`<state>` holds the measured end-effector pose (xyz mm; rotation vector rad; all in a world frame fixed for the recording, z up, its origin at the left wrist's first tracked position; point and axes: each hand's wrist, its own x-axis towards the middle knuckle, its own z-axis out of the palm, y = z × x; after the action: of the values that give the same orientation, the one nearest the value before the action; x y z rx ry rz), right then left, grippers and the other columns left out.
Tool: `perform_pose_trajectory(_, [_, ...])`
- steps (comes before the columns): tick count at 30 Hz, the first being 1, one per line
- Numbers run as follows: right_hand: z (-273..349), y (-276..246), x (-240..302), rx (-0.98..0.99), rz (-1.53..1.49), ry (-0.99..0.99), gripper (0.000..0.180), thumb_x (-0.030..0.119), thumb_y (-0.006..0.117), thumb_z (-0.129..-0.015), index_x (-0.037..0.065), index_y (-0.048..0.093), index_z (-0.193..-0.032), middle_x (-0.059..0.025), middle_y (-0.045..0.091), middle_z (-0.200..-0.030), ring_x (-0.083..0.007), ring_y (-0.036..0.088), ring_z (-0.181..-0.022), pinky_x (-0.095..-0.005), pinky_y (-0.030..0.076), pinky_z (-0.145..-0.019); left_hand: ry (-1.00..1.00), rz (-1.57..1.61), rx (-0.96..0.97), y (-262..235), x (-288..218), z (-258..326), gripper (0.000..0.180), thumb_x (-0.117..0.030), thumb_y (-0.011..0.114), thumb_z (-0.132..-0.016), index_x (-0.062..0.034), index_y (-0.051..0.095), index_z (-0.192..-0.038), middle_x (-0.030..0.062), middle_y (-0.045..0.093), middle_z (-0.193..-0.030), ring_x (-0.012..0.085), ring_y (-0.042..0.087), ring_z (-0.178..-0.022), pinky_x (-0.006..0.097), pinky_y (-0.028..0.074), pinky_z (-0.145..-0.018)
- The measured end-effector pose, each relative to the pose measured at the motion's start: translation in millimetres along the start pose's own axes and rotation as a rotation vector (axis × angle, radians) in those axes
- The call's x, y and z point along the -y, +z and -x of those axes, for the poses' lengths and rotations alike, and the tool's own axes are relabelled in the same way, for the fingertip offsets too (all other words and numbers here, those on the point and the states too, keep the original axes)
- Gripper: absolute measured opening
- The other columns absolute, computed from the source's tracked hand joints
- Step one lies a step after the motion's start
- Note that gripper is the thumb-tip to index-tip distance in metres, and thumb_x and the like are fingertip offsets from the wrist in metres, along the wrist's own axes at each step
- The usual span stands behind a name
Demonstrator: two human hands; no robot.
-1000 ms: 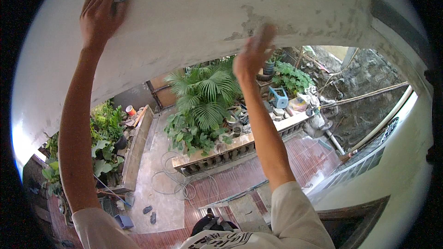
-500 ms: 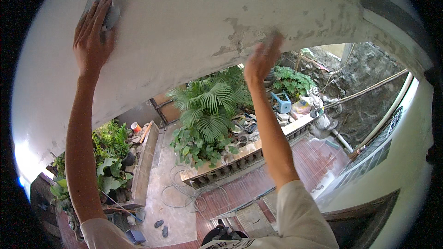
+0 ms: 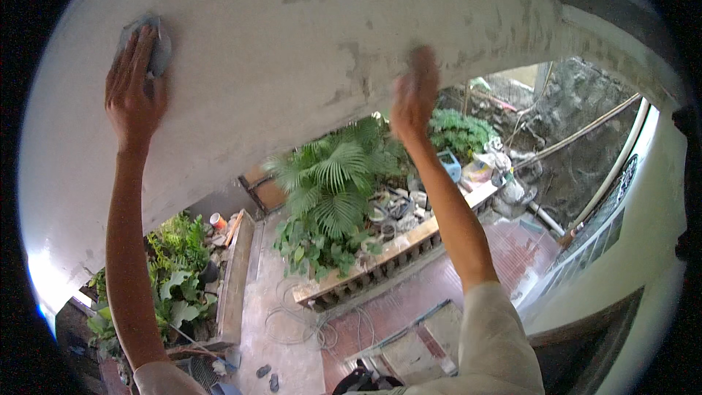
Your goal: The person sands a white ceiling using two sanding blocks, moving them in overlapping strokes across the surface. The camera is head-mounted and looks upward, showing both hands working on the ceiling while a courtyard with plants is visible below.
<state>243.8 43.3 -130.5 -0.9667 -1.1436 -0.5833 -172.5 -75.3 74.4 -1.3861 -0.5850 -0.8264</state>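
Overhead, my left hand presses a thin grey sheet, which looks like sandpaper, against the white plastered surface. Its fingers lie close together over the sheet, and the thumb sits at its lower edge. My right hand is raised to the same surface, close to its lower edge and beside a patch of worn, grey plaster. Motion smears its fingers, so whether anything is under them cannot be made out.
Far below, a palm grows behind a low balustrade. A planter stands at left, with a coiled hose and slippers on the floor. A blue plastic stool and rubble lie beyond; a window grille is at right.
My left hand has slid down and slightly left with the grey sheet. The right hand has shifted a little, its fingers still blurred. The whole view has tilted slightly.
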Motion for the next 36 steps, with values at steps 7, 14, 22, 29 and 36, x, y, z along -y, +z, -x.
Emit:
perform_pose_trajectory(7, [-6,4,27,-0.04,0.0,0.081,0.054,0.025,0.042,-0.098,0.006,0.037,-0.149,-0.0234,0.021,-0.158,-0.0398,0.02,-0.146,-0.0607,0.013,-0.115,0.019,0.004,-0.004,-1,1,0,0.071,-0.003,0.069,-0.072,-0.021,0.054,-0.139,-0.0028,0.053,-0.144,0.0177,0.048,-0.134,0.037,0.038,-0.114])
perform_pose_trajectory(14, [-16,-1,14,-0.067,0.127,0.214,0.05,0.024,0.033,-0.102,0.015,0.035,-0.151,-0.0198,0.021,-0.159,-0.0391,0.015,-0.148,-0.0611,0.009,-0.116,0.014,-0.023,0.009,-1,5,1,0.07,-0.002,0.069,-0.073,-0.0203,0.055,-0.139,-0.0015,0.052,-0.144,0.0195,0.048,-0.134,0.037,0.038,-0.114])
perform_pose_trajectory(22, [-25,16,-6,-0.093,0.16,0.137,0.056,0.033,0.034,-0.103,0.006,0.03,-0.152,-0.0146,0.026,-0.159,-0.0374,0.021,-0.147,-0.0626,0.01,-0.115,0.021,-0.032,0.01,-6,4,0,0.068,-0.003,0.069,-0.075,-0.0208,0.054,-0.139,0.0001,0.053,-0.143,0.0199,0.049,-0.133,0.038,0.039,-0.113])
perform_pose_trajectory(29, [-41,3,10,-0.092,0.0,0.216,0.058,0.033,0.034,-0.103,0.004,0.029,-0.152,-0.0179,0.024,-0.159,-0.0374,0.024,-0.146,-0.0615,0.015,-0.113,0.031,-0.039,0.017,-6,4,1,0.066,-0.004,0.067,-0.076,-0.0212,0.055,-0.138,-0.0001,0.053,-0.143,0.0192,0.049,-0.133,0.039,0.038,-0.114])
perform_pose_trajectory(36, [-9,15,34,0.062,0.046,-0.095,0.058,0.027,0.038,-0.101,0.006,0.025,-0.154,-0.0163,0.02,-0.161,-0.0386,0.018,-0.147,-0.0611,0.014,-0.114,-0.005,-0.023,0.033,-6,3,2,0.065,-0.007,0.067,-0.077,-0.022,0.054,-0.139,-0.0021,0.052,-0.144,0.0183,0.045,-0.136,0.038,0.036,-0.116])
